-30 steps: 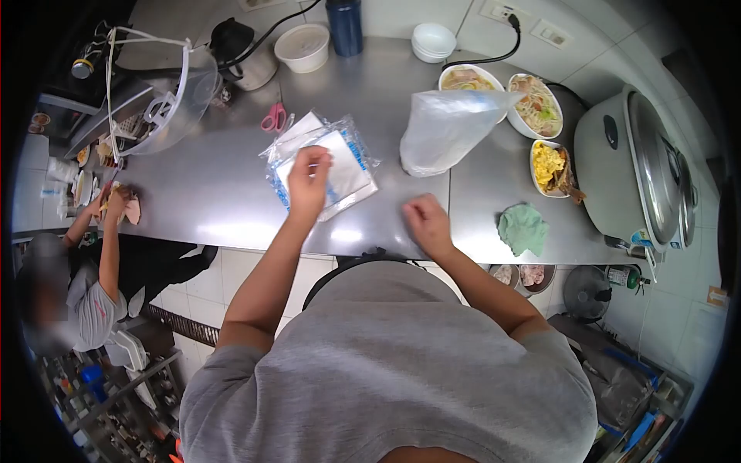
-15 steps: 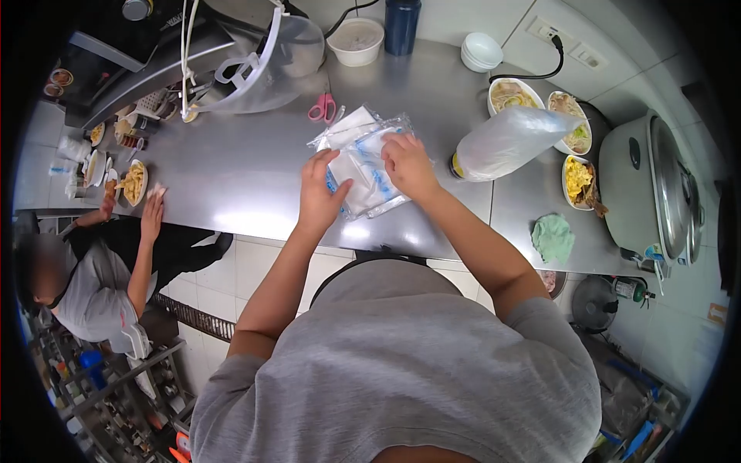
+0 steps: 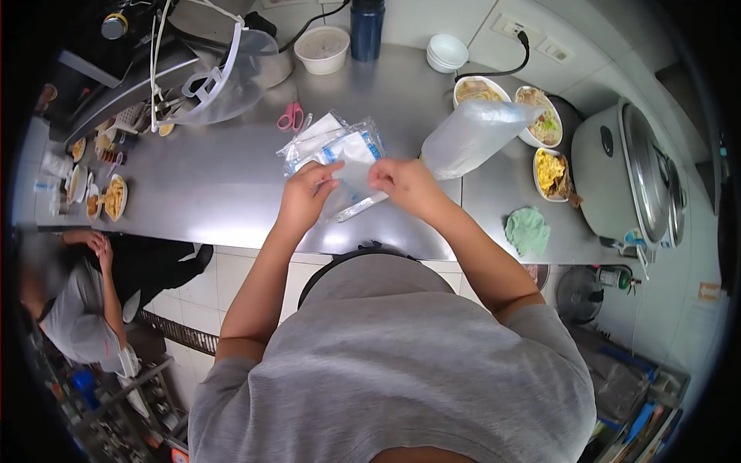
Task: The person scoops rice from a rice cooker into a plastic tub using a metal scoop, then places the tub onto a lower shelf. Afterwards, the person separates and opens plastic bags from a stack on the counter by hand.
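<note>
A thin, translucent plastic bag [image 3: 356, 171] spans the gap between my hands, over a stack of clear packets [image 3: 316, 139] with white and blue print. My left hand [image 3: 306, 194] pinches its left side between thumb and fingers. With curled fingers, my right hand [image 3: 409, 185] grips the opposite side. Exactly where the bag ends and the packets under it begin is hard to make out. Pink-handled scissors [image 3: 291, 117] lie just beyond the stack. Right of my right hand stands a large, filled translucent bag [image 3: 475, 139].
Bowls of food, one with yellow egg [image 3: 550, 171], stand at the right beside a large grey cooker [image 3: 617, 174]. A green cloth [image 3: 528, 230] lies near the counter's front edge. At the left a person [image 3: 85, 309] sits by dishes of food. A clear face shield [image 3: 224, 89] hangs back left.
My hands have come closer together and now pinch the thin bag above the packets. The seated person's hand has left the counter; their hands are together now. The view has shifted slightly.
</note>
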A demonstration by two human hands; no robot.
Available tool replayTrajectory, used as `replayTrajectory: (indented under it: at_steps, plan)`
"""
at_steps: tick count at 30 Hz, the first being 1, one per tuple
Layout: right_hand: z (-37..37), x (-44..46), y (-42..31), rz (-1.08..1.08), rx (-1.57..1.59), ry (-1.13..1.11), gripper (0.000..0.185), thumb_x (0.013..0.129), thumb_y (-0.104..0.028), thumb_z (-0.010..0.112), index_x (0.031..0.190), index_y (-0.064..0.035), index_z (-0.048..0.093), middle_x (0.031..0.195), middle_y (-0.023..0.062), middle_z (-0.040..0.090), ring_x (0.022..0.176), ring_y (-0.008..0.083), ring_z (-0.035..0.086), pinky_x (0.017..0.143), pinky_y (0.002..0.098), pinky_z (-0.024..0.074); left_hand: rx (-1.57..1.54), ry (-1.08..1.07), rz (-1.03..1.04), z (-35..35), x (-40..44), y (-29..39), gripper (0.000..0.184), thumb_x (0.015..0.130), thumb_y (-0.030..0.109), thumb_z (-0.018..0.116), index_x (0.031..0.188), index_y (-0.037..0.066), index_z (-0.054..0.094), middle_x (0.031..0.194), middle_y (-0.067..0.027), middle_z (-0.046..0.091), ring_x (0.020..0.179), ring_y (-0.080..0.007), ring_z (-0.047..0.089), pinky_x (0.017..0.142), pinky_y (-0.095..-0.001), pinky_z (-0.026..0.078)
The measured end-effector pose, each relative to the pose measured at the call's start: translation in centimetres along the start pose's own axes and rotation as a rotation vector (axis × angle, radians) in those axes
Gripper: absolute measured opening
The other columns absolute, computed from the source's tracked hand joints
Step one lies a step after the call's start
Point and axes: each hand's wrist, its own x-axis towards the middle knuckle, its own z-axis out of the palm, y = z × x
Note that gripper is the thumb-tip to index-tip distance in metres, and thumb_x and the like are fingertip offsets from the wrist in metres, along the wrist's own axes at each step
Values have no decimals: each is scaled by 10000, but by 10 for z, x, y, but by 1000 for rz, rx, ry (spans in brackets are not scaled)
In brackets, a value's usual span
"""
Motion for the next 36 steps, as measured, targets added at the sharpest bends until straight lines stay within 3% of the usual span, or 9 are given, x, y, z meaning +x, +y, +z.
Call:
replayTrajectory:
  at_steps: [3,6,12,21,24,28,31,34,36]
  plan:
    - [-26,-28,-5,113,138,-211,39,807,-54,626,825,-21,617,786,68,629,750,159,601,698,279,458,-77,-71,0,5,-12,17,107,810,53,640,915,33,634,868,-63,566,802,-177,548,739,-275,433]
    - [-51,-55,1,-159,328,-211,28,811,-66,630,817,-46,612,872,67,627,863,159,588,753,294,449,-374,28,113,26,-17,66,122,837,74,626,747,32,555,807,-33,546,734,-143,512,721,-262,414]
    - [-101,-86,1,-215,1126,-175,80,857,-74,617,907,-46,561,867,32,596,823,111,552,731,267,443,-767,-261,-104,59,-7,141,51,834,73,642,832,38,604,815,-4,595,772,-89,537,706,-218,419]
    - [-152,-98,40,106,828,-221,146,835,-118,654,903,-11,582,716,7,590,610,63,522,545,229,422,-982,-241,-214,79,41,143,239,905,237,582,761,47,573,732,-25,549,594,-38,429,532,-187,311]
    - [-181,-101,41,89,753,-499,170,831,-145,657,913,-5,608,695,25,591,609,82,537,557,231,436,-883,-497,-369,72,50,159,256,905,268,586,771,50,579,674,12,536,522,-34,395,469,-179,266]
    - [-217,-88,49,-149,1157,-287,141,863,-123,603,926,3,609,792,47,621,697,107,590,596,255,472,-581,-919,-365,53,82,166,200,910,234,570,842,47,588,693,13,574,509,-36,448,472,-179,352]
    - [-215,-54,51,-11,1342,2,152,866,-120,583,933,14,608,841,76,630,704,128,611,595,261,485,-1143,-460,-418,46,119,163,130,893,169,568,935,49,595,807,-29,625,621,-84,569,586,-238,495]
    - [-176,-20,87,296,1310,250,138,858,-69,541,938,19,611,824,84,627,650,126,596,547,265,471,-1108,-71,-756,82,114,138,167,859,95,561,1004,21,597,933,-73,634,769,-152,625,748,-313,537]
    - [-134,-10,128,486,1112,275,157,829,-35,522,929,29,624,738,78,628,601,140,589,525,273,467,-1277,-87,-747,130,95,64,220,824,43,558,1031,-22,591,1001,-102,623,860,-194,624,800,-326,519]
